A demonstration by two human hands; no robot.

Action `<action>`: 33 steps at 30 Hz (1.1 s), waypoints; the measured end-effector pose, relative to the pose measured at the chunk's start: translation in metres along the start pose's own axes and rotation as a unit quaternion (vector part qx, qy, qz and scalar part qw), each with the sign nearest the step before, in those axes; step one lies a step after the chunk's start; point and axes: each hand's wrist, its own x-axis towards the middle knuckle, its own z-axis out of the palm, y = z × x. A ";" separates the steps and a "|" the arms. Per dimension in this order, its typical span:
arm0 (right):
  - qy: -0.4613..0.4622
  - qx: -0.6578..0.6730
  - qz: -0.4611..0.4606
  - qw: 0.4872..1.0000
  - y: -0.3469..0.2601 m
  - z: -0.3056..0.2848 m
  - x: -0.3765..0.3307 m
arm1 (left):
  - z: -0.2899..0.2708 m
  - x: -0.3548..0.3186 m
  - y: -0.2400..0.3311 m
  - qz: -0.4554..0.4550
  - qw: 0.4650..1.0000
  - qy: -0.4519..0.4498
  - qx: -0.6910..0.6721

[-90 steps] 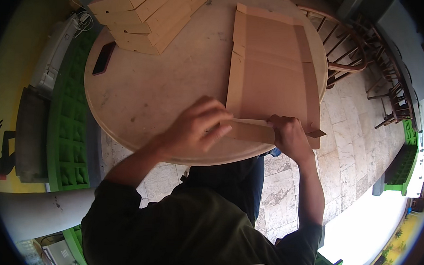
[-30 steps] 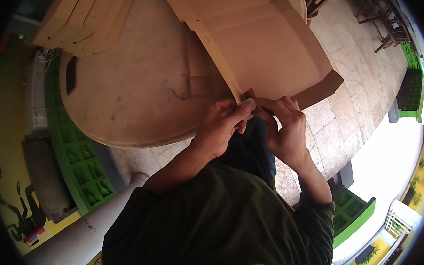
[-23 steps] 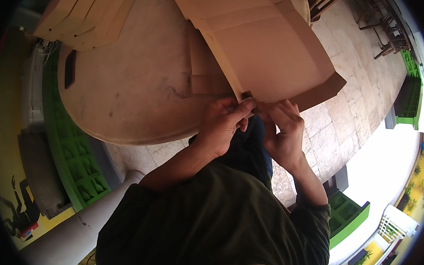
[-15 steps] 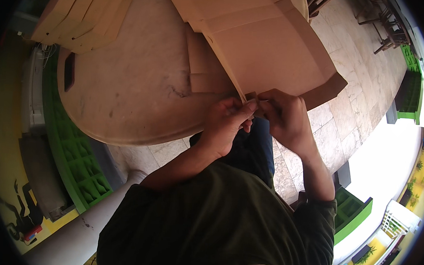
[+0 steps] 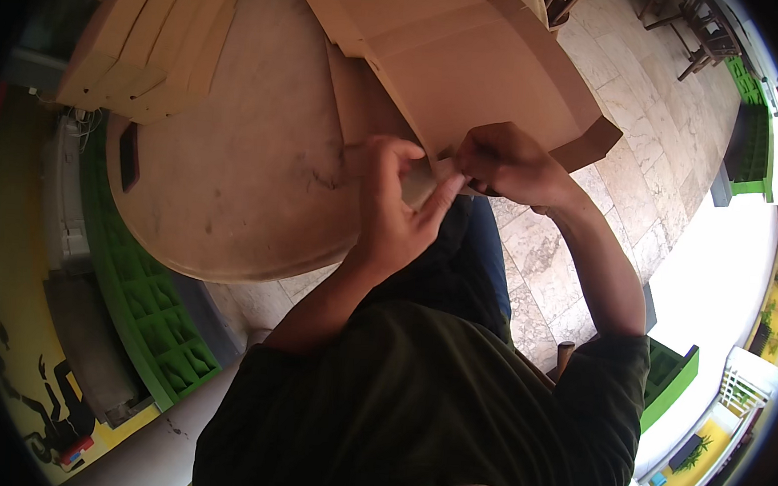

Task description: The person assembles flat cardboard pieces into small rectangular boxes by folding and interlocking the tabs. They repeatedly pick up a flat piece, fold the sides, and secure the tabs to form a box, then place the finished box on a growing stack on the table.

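Note:
A large flat brown cardboard box blank [image 5: 471, 61] lies tilted over the near edge of a round wooden table [image 5: 232, 189]. My left hand [image 5: 396, 203] presses its fingers against the blank's near edge, pinching a flap. My right hand [image 5: 505, 161] grips the same edge just to the right, fingers curled over the fold. Both hands meet at the blank's lower corner, above my lap.
A stack of folded cardboard boxes [image 5: 152, 32] sits at the table's far left. A dark phone [image 5: 130, 156] lies near the table's left rim. Green plastic crates [image 5: 144, 308] stand left of the table. Chairs [image 5: 687, 30] and a tiled floor lie to the right.
The blank has been lifted off the table and tilted toward me. Both hands stayed on its near edge; my left fingers have spread and shifted along the fold in the last half second.

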 end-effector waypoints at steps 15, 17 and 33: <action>-0.024 -0.079 0.061 0.995 -0.001 -0.004 0.021 | -0.023 0.036 -0.008 0.272 0.906 -0.271 0.181; -0.029 -0.111 0.045 0.992 -0.002 -0.008 0.021 | -0.024 0.035 -0.010 0.267 0.906 -0.271 0.187; 0.364 -0.276 0.057 0.888 0.068 -0.149 -0.011 | -0.025 0.043 -0.006 0.281 0.886 -0.264 0.259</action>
